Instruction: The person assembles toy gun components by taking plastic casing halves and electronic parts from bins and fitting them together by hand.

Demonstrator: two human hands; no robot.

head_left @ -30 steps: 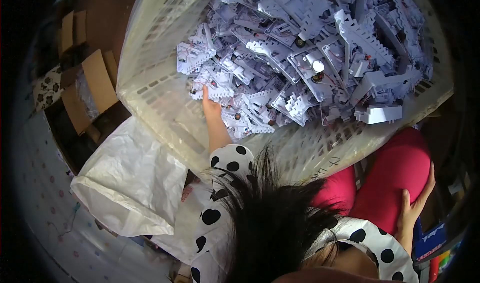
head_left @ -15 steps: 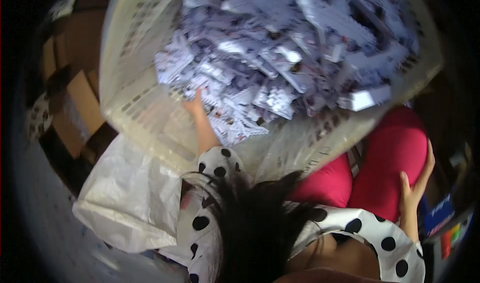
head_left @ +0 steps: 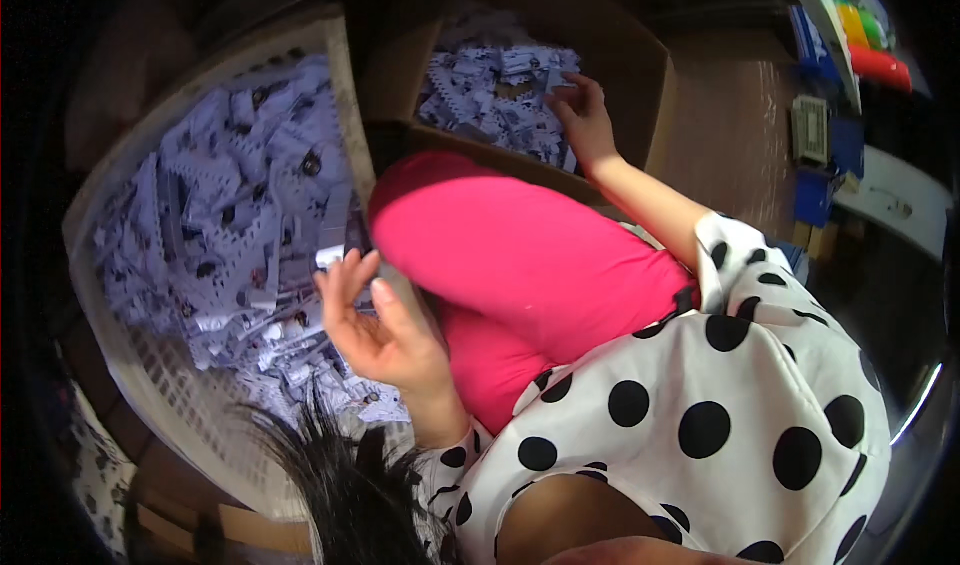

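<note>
My left hand (head_left: pixel 392 343) is raised at the near right side of a large pale plastic basket (head_left: pixel 352 115), palm turned up. Its fingers are loosely bent and apart, with nothing visible in the palm. Heaped inside the basket are many white plastic pieces (head_left: pixel 235 205), some with toothed edges. My right hand (head_left: pixel 590 125) reaches into an open cardboard box (head_left: pixel 655 115), over a smaller heap of similar white pieces (head_left: pixel 480 95). Its thumb and fingers stand apart close to one piece, and I see none gripped.
My knees in pink trousers (head_left: pixel 500 245) lie between the basket and the box. To the right are small blue boxes (head_left: pixel 812 197), a brown surface (head_left: pixel 725 125) and a shelf edge with colourful items (head_left: pixel 870 40). Cardboard flaps (head_left: pixel 265 530) show at the lower left.
The view has swung to the right, bringing the cardboard box into sight. My left hand has come up out of the pieces; my right hand has left my knee for the box.
</note>
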